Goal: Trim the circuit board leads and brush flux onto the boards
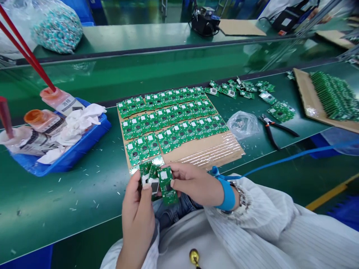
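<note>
Across the green workbench (84, 198) lies a cardboard sheet (182, 154). At its near edge, the left hand (138, 215) grips a few circuit boards (144, 169) under its thumb, while the right hand (196, 183) pinches a single board (167, 192) beside them. Rows of boards (174, 113) cover much of the sheet. Right of it are a plastic bag (243, 125), then pliers (267, 121); left of it, a blue tray (81, 150) holding bottles (62, 101).

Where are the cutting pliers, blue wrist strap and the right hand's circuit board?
Cutting pliers (268, 121): head view, pivot area.
Blue wrist strap (226, 195): head view, band.
Circuit board (167, 187) in right hand (195, 184): head view, component side.
</note>
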`<act>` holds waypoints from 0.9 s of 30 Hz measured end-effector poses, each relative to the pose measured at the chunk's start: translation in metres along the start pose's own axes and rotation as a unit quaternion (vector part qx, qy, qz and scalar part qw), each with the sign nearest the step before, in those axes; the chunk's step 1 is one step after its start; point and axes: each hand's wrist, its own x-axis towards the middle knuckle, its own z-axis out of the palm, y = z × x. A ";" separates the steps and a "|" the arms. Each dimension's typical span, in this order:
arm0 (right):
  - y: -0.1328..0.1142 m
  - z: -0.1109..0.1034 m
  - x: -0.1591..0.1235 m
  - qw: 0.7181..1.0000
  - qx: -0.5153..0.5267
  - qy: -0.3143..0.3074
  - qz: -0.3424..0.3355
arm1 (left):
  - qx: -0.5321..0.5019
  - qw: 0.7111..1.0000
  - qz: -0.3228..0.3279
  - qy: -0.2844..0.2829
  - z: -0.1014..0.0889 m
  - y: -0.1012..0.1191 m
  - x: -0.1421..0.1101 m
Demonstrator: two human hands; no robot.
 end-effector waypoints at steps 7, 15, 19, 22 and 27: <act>0.004 -0.027 0.004 0.965 -0.191 0.171 -0.049 | -0.127 0.987 -0.060 0.076 0.009 0.015 0.004; 0.011 -0.022 0.007 0.888 -0.360 0.280 -0.059 | -0.111 0.989 -0.071 0.062 0.002 0.015 0.002; 0.007 -0.020 -0.003 0.868 -0.423 0.256 -0.056 | -0.096 0.994 -0.052 0.019 -0.001 0.011 0.000; 0.005 -0.018 -0.008 0.844 -0.491 0.213 -0.036 | -0.085 0.996 -0.041 -0.001 -0.001 0.010 -0.001; 0.010 -0.015 -0.006 0.820 -0.543 0.181 -0.023 | -0.074 0.996 -0.043 -0.015 -0.001 0.011 -0.002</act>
